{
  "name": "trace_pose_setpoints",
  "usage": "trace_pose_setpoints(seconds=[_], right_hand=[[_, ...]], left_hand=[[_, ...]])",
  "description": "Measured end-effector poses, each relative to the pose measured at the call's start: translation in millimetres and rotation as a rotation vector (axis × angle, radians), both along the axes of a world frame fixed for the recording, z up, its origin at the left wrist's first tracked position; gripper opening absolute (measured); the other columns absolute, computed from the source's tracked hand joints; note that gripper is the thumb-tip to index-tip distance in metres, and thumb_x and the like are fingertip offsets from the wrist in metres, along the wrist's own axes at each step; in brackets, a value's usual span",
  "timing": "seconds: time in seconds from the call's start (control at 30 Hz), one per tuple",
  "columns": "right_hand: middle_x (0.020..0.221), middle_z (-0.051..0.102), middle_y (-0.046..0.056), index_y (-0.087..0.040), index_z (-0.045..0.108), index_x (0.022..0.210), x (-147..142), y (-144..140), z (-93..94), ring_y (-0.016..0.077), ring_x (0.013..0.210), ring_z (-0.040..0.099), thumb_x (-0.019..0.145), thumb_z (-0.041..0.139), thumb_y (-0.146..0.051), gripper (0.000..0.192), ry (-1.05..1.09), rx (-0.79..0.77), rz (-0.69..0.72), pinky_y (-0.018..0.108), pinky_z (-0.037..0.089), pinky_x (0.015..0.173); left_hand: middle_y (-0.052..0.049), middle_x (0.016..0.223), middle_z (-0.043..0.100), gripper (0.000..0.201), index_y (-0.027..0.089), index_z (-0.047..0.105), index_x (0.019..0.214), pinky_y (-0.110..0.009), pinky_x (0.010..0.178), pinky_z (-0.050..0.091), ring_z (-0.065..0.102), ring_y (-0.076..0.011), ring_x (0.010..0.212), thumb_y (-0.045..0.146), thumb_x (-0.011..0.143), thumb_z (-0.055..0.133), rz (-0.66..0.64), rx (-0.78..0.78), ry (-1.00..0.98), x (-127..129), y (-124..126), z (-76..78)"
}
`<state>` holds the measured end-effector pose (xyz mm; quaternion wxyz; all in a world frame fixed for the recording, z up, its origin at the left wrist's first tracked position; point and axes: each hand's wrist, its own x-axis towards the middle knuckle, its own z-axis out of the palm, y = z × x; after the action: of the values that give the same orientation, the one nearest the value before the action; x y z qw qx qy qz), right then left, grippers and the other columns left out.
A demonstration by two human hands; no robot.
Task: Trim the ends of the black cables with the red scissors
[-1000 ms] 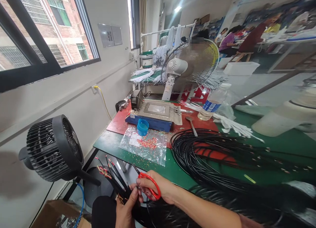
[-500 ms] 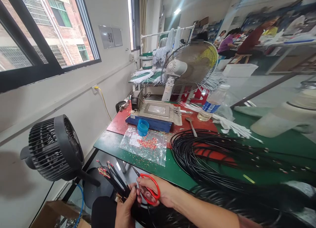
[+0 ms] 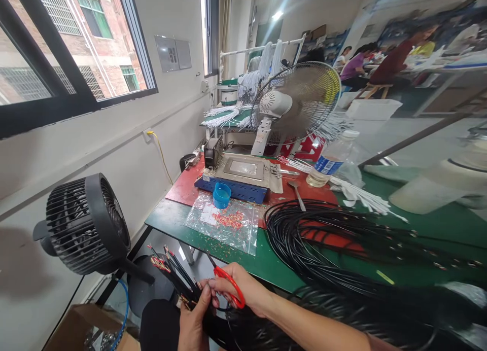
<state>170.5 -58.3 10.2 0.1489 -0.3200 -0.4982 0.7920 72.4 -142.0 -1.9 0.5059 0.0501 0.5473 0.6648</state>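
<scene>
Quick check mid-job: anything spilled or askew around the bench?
Yes: tiny red and pale scraps are spread over the clear plastic bag, with more scattered past it on the green tabletop, so they look spilled. The black cables in the left hand also splay, their tips uneven.

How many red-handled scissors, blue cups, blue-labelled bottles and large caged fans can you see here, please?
Red-handled scissors, in the right hand: 1
Blue cup: 1
Blue-labelled bottle: 1
Large caged fans, the black fan and the white-bodied fan: 2
Total: 5
</scene>
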Motion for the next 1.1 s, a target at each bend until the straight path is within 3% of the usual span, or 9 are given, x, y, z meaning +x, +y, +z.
trace_pose_setpoints(seconds=[0.4, 0.6, 0.7, 0.93, 1.1], right_hand=[[0.039, 0.042, -0.005, -0.012, 0.056, 0.058, 2.9, 2.0, 0.1, 0.0034, 0.032, 0.03, 0.066, 0.062, -0.056, 0.046, -0.042, 0.046, 0.009, 0.017, 0.02, 0.033], [0.047, 0.05, -0.003, -0.012, 0.061, 0.067, 6.3, -5.7, -13.7, 0.0036, 0.035, 0.033, 0.071, 0.058, -0.055, 0.044, -0.075, 0.16, 0.0, 0.017, 0.022, 0.035], [0.044, 0.046, -0.004, -0.011, 0.062, 0.063, 7.3, -9.1, -17.2, 0.003, 0.035, 0.033, 0.071, 0.059, -0.055, 0.045, -0.103, 0.214, 0.01, 0.017, 0.021, 0.037], [0.047, 0.051, -0.002, -0.01, 0.061, 0.062, 5.6, -13.7, -4.6, 0.0017, 0.033, 0.03, 0.066, 0.061, -0.06, 0.051, -0.045, 0.041, 0.005, 0.017, 0.02, 0.034], [0.044, 0.049, -0.003, -0.011, 0.058, 0.062, 6.3, -10.5, -6.3, 0.0029, 0.032, 0.033, 0.067, 0.058, -0.062, 0.051, -0.005, -0.026, -0.016, 0.016, 0.022, 0.033]], left_hand=[[0.001, 0.054, 0.058, 0.02, 0.013, 0.062, 0.069, -0.018, 0.052, 0.037, 0.051, -0.0062, 0.052, 0.03, 0.061, 0.069, -0.083, 0.013, -0.013, -1.8, -1.9, -4.1], [0.002, 0.05, 0.057, 0.02, 0.014, 0.061, 0.066, -0.018, 0.05, 0.034, 0.049, -0.0061, 0.049, 0.031, 0.06, 0.069, -0.045, 0.0, -0.014, -0.1, -1.9, -1.7], [0.002, 0.048, 0.057, 0.021, 0.014, 0.06, 0.07, -0.018, 0.05, 0.035, 0.05, -0.0066, 0.049, 0.03, 0.06, 0.07, -0.017, -0.017, -0.046, 0.8, -2.2, -2.4], [0.003, 0.047, 0.056, 0.018, 0.015, 0.058, 0.069, -0.018, 0.051, 0.036, 0.05, -0.0057, 0.048, 0.03, 0.063, 0.067, -0.058, 0.011, -0.078, 1.1, -3.2, -4.7], [0.002, 0.048, 0.055, 0.018, 0.013, 0.058, 0.063, -0.018, 0.049, 0.035, 0.047, -0.0054, 0.046, 0.029, 0.063, 0.067, -0.084, 0.038, -0.059, 1.1, -2.8, -1.3]])
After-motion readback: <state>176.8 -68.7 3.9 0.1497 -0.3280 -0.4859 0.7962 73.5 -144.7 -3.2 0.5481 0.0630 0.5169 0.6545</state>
